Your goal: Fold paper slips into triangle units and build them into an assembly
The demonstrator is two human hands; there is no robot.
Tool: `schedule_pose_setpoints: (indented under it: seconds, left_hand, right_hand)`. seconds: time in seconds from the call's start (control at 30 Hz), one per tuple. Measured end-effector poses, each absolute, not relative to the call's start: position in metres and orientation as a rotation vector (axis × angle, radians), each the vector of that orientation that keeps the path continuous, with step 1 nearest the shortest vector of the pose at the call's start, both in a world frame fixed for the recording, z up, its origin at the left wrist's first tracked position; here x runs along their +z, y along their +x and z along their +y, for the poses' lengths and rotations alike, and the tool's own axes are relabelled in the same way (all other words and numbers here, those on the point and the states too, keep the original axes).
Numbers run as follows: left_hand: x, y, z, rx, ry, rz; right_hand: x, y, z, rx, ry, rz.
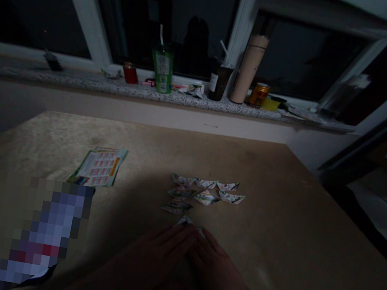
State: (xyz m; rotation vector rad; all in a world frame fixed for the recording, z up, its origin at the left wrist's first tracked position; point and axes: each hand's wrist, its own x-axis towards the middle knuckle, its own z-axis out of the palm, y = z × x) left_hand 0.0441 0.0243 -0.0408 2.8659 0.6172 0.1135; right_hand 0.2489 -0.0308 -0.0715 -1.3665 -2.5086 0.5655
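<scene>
Close to the table's front, my left hand (166, 243) and my right hand (213, 254) meet at the fingertips over a small piece of folded paper (185, 220). Their fingers are pressed together on it and hide most of its shape; white tips of paper stick out in front. Just beyond lie several small folded paper boats (206, 197) in rough rows, made of printed paper. The nearest paper boat (177, 206) sits slightly left of my fingertips. Dim light obscures my thumbs and the hands' undersides.
A stack of printed sheets (99, 167) lies left on the brown table (292, 222), near a blurred-out flat object (45, 239). Along the windowsill (186, 100) stand a green cup (163, 69), a dark cup (219, 82), a tall pink flask (248, 70) and an orange can (259, 95).
</scene>
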Motion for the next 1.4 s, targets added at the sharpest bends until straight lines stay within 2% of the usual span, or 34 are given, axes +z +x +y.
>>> schedule_pose_setpoints:
  seconds: [0.1,0.37,0.5,0.67,0.77,0.93,1.1,1.4]
  left_hand:
    - [-0.032,0.052,0.034,0.13,2.832,0.535]
    - [-0.056,0.044,0.033,0.152,2.738,0.515]
    - [-0.056,0.043,0.034,0.139,2.705,0.502]
    - [-0.054,0.043,0.034,0.121,2.663,0.527]
    - [-0.051,0.044,0.035,0.104,2.645,0.526]
    - [-0.047,0.045,0.035,0.075,2.672,0.511]
    - [-0.051,0.045,0.035,0.062,2.684,0.528]
    - [-0.053,0.045,0.037,0.174,2.652,0.545]
  right_hand:
    - [-0.074,0.249,-0.03,0.527,-1.374,-2.513]
    - [-0.079,0.247,-0.031,0.58,-1.394,-2.528]
    - [-0.064,0.256,-0.026,0.657,-1.34,-2.513]
    - [-0.016,0.276,0.003,1.042,-0.981,-2.491]
    - [-0.01,0.282,0.023,1.286,-0.92,-2.379]
    - [-0.043,0.288,0.035,0.997,-1.383,-2.055]
    - [-0.059,0.284,0.027,1.057,-1.33,-1.973]
    - [-0.062,0.268,0.022,0.889,-1.416,-2.004]
